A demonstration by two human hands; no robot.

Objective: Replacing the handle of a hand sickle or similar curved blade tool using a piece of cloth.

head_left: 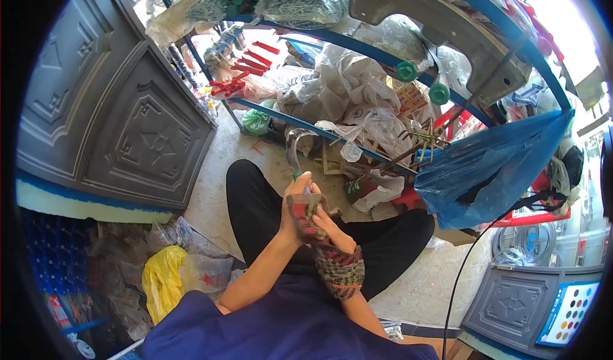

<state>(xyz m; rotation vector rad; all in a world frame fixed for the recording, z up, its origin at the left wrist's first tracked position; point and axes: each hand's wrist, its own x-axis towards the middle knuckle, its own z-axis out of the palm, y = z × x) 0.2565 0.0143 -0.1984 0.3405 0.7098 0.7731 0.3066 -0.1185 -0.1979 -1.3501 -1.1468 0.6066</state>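
In front of my lap, my left hand [295, 193] is closed around the handle end of a sickle [293, 152]. Its curved metal blade points up and away from me, with a bit of green at its base. A patterned knit piece [304, 216] covers part of the left hand; whether it is worn or wrapped there, I cannot tell. My right hand [336, 233] presses against it from the right, fingers closed on the knit. A similar knit cuff [341, 270] surrounds the right wrist. Most of the handle is hidden by the hands.
A blue-framed shelf [377, 149] packed with plastic bags and red-handled tools stands ahead. From it hangs a blue plastic bag [491, 168] at right. Grey panelled cabinet doors [150, 136] rise at left, above a yellow bag [163, 274]. A black cable [454, 290] runs down the right side.
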